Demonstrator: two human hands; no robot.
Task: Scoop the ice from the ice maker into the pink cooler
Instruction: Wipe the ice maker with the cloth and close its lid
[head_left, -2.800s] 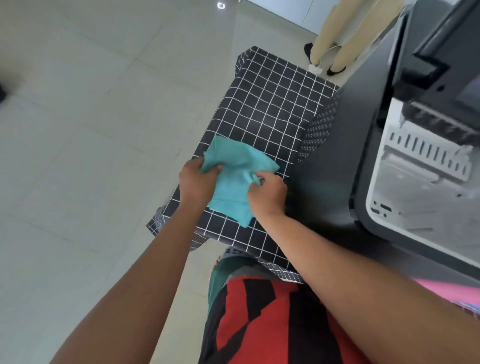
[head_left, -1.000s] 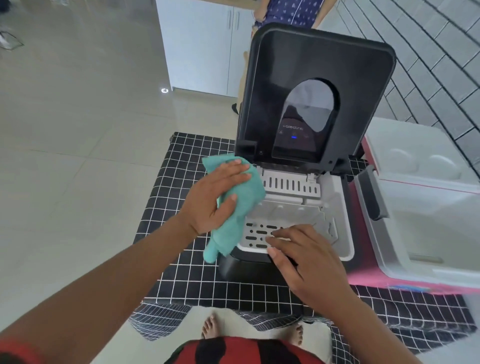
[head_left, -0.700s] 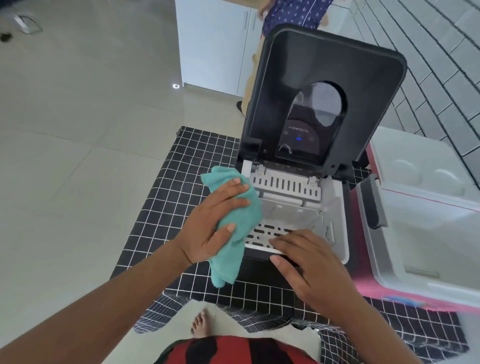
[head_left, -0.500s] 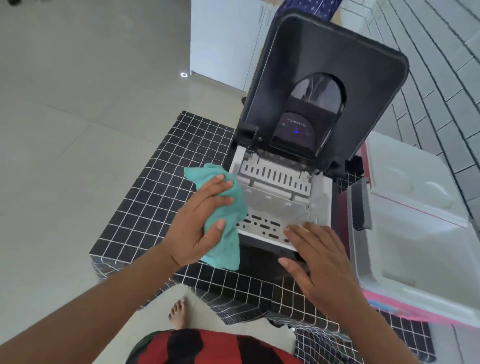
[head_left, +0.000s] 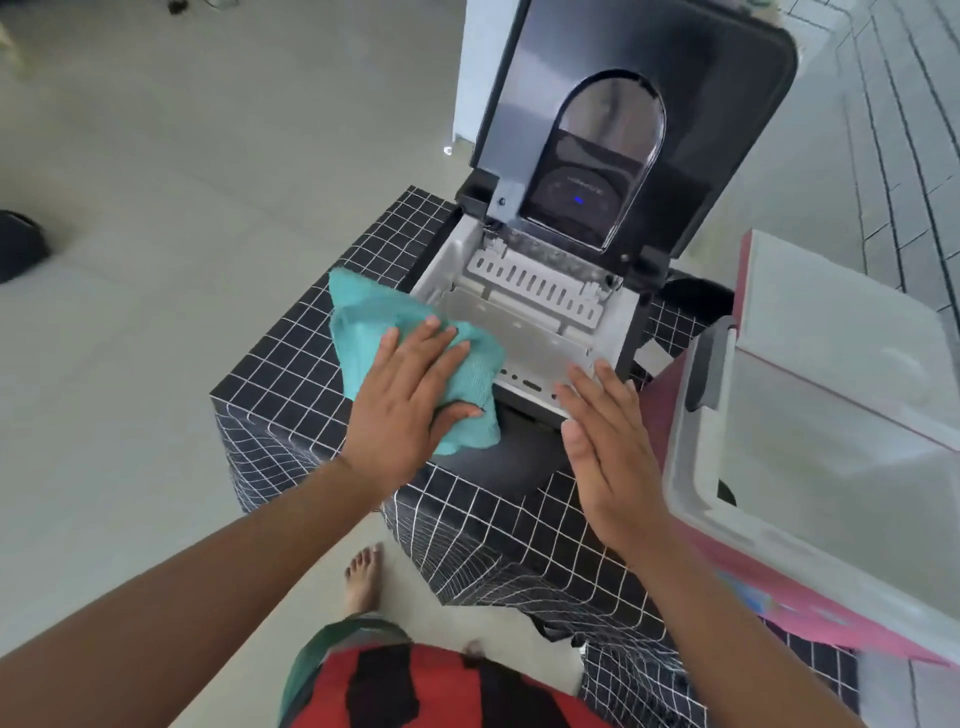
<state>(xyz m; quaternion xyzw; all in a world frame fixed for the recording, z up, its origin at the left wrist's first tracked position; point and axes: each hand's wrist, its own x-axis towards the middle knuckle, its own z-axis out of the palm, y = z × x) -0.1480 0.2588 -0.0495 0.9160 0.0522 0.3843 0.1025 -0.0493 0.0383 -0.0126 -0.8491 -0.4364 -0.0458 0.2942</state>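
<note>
Left hand (head_left: 402, 410): teal cloth (head_left: 410, 353) is pinned under the palm, thumb hooked around its near edge, four fingers laid nearly straight over the top. So the cloth is grasped. It is bunched over the front-left corner of the ice maker (head_left: 545, 332); a loose flap sticks out beyond the fingertips to the left, over the black grid-pattern tablecloth (head_left: 291, 374).

Ice maker sits just past both sets of fingertips, between the two hands. Its black lid (head_left: 727, 104) is raised upright behind the fingers; an arched window and a small blue light are seen on its inner face. The grey inner tray (head_left: 524, 332) is exposed, with a slotted plate at the back. No ice can be made out in it; the view is blurred.

Right hand (head_left: 610, 452): released, fingers straight and together, nothing held. Fingertips lie at the front-right rim of the ice maker; actual contact cannot be confirmed.

Pink cooler (head_left: 810, 613) is just beside the right hand's little-finger side, touching or nearly touching the ice maker's right wall. Its white lid (head_left: 831, 322) is swung open toward the back, its white interior is exposed, and a dark handle runs along the rim nearest the fingers.

Below the wrists: red-and-black clothing (head_left: 441, 691), one bare foot (head_left: 363, 577) on the pale tiled floor (head_left: 156, 208).
</note>
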